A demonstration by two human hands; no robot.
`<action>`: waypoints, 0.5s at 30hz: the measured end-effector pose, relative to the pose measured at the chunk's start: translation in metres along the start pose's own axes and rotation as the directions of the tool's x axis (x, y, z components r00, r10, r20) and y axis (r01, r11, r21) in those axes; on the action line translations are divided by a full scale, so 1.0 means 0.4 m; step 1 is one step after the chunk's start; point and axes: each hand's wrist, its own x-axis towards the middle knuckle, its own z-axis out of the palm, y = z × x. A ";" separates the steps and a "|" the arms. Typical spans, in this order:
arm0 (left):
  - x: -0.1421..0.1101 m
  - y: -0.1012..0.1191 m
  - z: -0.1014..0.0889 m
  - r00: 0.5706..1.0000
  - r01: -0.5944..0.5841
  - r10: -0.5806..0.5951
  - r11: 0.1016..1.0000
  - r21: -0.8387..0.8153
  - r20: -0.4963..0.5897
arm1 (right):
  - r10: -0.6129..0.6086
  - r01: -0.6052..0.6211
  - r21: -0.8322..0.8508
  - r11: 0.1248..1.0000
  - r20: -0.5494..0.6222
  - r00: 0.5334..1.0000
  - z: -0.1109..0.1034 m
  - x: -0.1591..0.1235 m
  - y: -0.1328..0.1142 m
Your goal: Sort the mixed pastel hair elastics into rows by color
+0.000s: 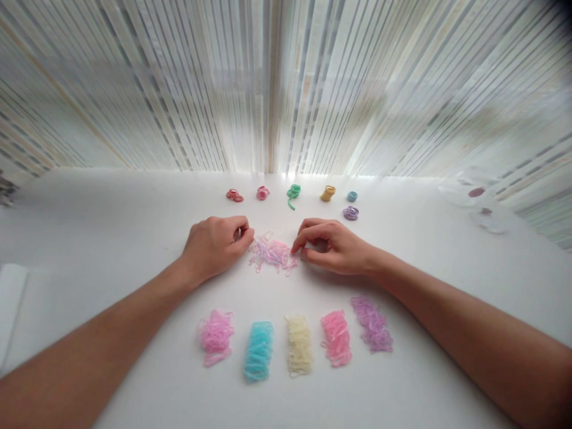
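Observation:
A loose pile of small pale pink and lilac rubber loom bands [273, 252] lies on the white table between my hands. At its left edge is my left hand [218, 241], its thumb and forefinger pinched together. Whatever may be in that pinch is too small to make out. My right hand [333, 245] rests at the pile's right edge, fingers bent and slightly apart, with the forefinger's tip touching the bands. Nearer to me lie sorted heaps of loom bands: light pink [217, 336], turquoise [258, 351], cream [299, 345], coral pink [336, 338] and purple [372, 323].
Beyond my hands sit small coiled bundles: red [234, 195], pink [263, 193], green [293, 194], yellow [328, 193], blue [352, 196] and violet [351, 213]. A striped string curtain [250, 89] hangs behind. Clear objects [476, 192] stand at the far right.

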 end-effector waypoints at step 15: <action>0.001 -0.002 0.002 1.000 -0.015 0.015 1.000 0.010 -0.014 | 0.042 -0.046 -0.024 0.999 -0.158 0.987 0.008 -0.003 0.011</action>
